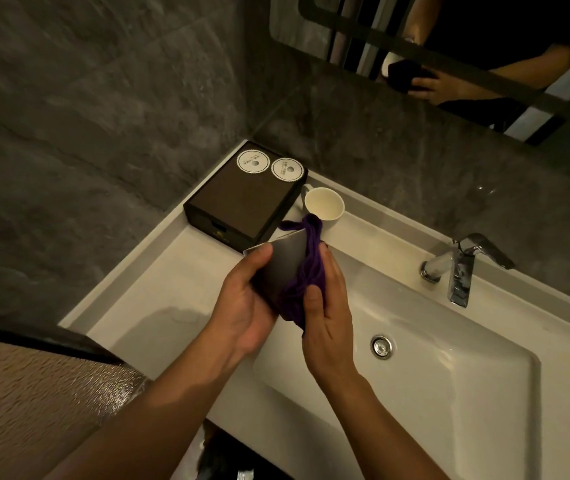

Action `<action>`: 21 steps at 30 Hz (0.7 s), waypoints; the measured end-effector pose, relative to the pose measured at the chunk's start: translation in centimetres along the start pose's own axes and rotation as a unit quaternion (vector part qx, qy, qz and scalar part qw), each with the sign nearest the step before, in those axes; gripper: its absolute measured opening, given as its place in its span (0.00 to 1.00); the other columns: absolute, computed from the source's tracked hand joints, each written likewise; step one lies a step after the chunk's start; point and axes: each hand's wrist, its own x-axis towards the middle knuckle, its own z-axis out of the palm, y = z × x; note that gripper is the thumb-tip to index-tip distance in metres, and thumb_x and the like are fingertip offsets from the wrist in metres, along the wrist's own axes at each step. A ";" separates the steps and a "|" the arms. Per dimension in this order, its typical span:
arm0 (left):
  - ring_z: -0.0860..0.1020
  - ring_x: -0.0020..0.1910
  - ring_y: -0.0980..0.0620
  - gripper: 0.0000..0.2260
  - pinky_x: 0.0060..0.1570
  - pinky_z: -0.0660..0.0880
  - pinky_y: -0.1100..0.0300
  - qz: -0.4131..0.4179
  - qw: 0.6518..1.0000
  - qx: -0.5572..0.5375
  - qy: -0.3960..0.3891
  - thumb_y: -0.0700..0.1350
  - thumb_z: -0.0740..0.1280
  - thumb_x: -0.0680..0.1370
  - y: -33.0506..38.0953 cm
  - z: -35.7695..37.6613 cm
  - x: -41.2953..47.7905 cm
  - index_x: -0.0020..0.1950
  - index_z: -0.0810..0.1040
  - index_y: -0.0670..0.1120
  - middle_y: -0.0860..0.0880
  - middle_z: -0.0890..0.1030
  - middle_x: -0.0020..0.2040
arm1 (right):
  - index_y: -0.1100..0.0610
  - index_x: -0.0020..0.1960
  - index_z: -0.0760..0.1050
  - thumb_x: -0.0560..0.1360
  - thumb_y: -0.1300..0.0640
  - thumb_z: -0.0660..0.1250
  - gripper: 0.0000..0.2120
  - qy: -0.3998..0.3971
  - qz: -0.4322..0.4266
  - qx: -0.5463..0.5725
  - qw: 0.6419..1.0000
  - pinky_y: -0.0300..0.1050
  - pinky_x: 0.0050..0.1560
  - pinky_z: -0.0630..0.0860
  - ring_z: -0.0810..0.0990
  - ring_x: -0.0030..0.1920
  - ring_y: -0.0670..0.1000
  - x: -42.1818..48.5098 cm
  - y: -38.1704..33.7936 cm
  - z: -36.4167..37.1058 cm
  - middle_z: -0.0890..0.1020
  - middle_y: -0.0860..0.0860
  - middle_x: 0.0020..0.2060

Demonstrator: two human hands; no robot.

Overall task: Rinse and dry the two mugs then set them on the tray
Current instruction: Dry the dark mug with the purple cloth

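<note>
My left hand (242, 299) grips a pale mug (281, 261) held on its side above the left edge of the sink. A purple cloth (302, 271) is bunched against the mug's right side, with my right hand (328, 303) pressing it there. The second mug (323, 204), white and upright, stands on the counter just behind my hands. Left of it sits a dark brown tray (238, 206) carrying two round white coasters (269, 166) at its far end.
The white basin (449, 358) with its chrome drain (381, 346) lies to the right. A chrome tap (463, 268) stands at the back. Grey stone walls close the left and back, with a mirror (484, 57) above. A textured brown surface (34, 403) is at lower left.
</note>
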 end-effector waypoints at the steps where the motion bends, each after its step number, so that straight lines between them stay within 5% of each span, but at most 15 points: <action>1: 0.86 0.56 0.40 0.27 0.49 0.85 0.49 0.001 1.000 0.004 -0.001 0.52 0.82 0.64 0.0 0.2 0.0 0.61 0.86 0.47 0.41 0.86 0.57 | 0.39 0.80 0.58 0.82 0.32 0.49 0.28 -0.002 -0.004 -0.010 1.000 0.55 0.77 0.68 0.64 0.79 0.46 0.0 -0.1 0.1 0.65 0.46 0.80; 3: 0.82 0.62 0.36 0.46 0.54 0.84 0.45 0.023 0.999 0.028 0.013 0.56 0.86 0.57 0.0 0.5 0.0 0.71 0.77 0.43 0.37 0.82 0.65 | 0.43 0.80 0.60 0.84 0.36 0.51 0.26 -0.006 -0.025 -0.022 0.999 0.53 0.77 0.68 0.63 0.80 0.47 -0.1 -0.2 0.0 0.64 0.49 0.81; 5: 0.80 0.65 0.34 0.53 0.55 0.83 0.43 0.051 0.997 0.047 0.034 0.57 0.87 0.54 0.0 0.7 0.1 0.74 0.71 0.41 0.35 0.78 0.69 | 0.46 0.79 0.64 0.85 0.45 0.55 0.23 -0.007 -0.051 -0.020 0.998 0.52 0.77 0.67 0.63 0.80 0.48 -0.1 0.0 -0.2 0.63 0.50 0.81; 7: 0.81 0.64 0.35 0.51 0.54 0.83 0.45 0.057 0.997 0.044 0.039 0.57 0.87 0.56 -0.2 0.4 0.2 0.74 0.72 0.40 0.34 0.77 0.70 | 0.46 0.77 0.65 0.84 0.50 0.56 0.21 -0.002 -0.058 -0.009 0.998 0.56 0.77 0.67 0.63 0.80 0.50 0.2 -0.1 -0.3 0.64 0.50 0.81; 11: 0.81 0.63 0.38 0.47 0.52 0.82 0.50 0.059 0.997 0.044 0.035 0.56 0.85 0.60 -0.5 0.1 0.1 0.73 0.73 0.40 0.33 0.76 0.70 | 0.41 0.80 0.60 0.84 0.42 0.50 0.24 -0.002 -0.016 -0.067 0.998 0.62 0.80 0.61 0.56 0.83 0.49 2.0 -1.2 0.3 0.60 0.48 0.83; 15: 0.82 0.62 0.38 0.39 0.50 0.82 0.49 0.060 0.997 0.036 0.042 0.55 0.82 0.65 -0.5 -0.2 0.3 0.72 0.75 0.43 0.35 0.79 0.68 | 0.37 0.81 0.55 0.84 0.37 0.46 0.26 -0.019 0.000 -0.106 0.994 0.50 0.80 0.55 0.51 0.81 0.42 3.6 -1.4 0.7 0.54 0.42 0.83; 18: 0.84 0.59 0.40 0.31 0.48 0.83 0.49 0.061 0.996 0.026 0.054 0.54 0.79 0.68 -0.2 -0.2 0.4 0.68 0.79 0.45 0.37 0.82 0.64 | 0.39 0.81 0.60 0.85 0.38 0.47 0.26 0.003 0.028 -0.089 0.996 0.45 0.76 0.59 0.55 0.78 0.42 4.6 -1.7 1.3 0.56 0.41 0.82; 21: 0.84 0.59 0.39 0.36 0.50 0.83 0.46 0.073 0.994 0.055 0.060 0.58 0.82 0.64 0.3 -0.2 0.2 0.68 0.79 0.45 0.38 0.83 0.63 | 0.43 0.80 0.64 0.85 0.42 0.50 0.24 0.038 0.031 -0.063 0.997 0.44 0.73 0.69 0.66 0.74 0.45 5.5 -2.0 1.5 0.65 0.49 0.76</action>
